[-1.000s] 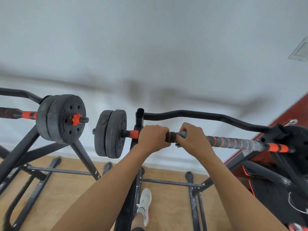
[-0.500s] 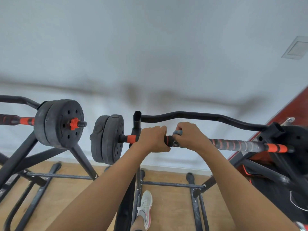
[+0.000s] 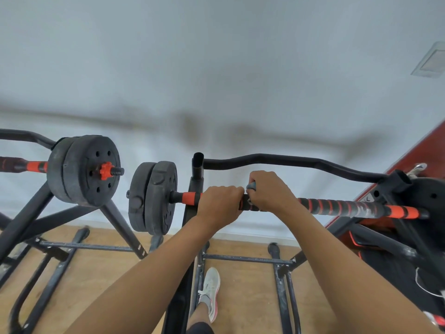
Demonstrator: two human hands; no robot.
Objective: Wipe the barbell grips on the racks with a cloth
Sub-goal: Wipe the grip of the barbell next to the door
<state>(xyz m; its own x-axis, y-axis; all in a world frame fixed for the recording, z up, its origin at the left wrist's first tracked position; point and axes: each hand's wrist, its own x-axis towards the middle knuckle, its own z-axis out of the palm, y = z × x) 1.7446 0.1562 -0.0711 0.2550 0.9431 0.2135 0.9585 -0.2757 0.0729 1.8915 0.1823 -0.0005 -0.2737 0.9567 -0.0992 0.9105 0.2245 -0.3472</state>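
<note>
A barbell (image 3: 349, 208) with a black and orange spiral grip lies across a black rack (image 3: 197, 169). My left hand (image 3: 219, 204) grips the bar just right of its orange collar. Right beside it my right hand (image 3: 271, 191) is curled round the bar with a grey-blue cloth (image 3: 251, 186), of which only a small fold shows above the fingers. The two hands almost touch. Black weight plates (image 3: 151, 197) sit on the bar's left end.
A second barbell with plates (image 3: 83, 169) rests on another rack at the left. A curved black bar (image 3: 289, 161) runs behind my hands. Rack feet and crossbars stand on the wooden floor (image 3: 240, 280). My shoe (image 3: 210, 290) is below. Red and black equipment (image 3: 421, 213) is at right.
My right hand with the cloth has slid left along the grip towards my left hand. The left hand has kept its hold on the bar.
</note>
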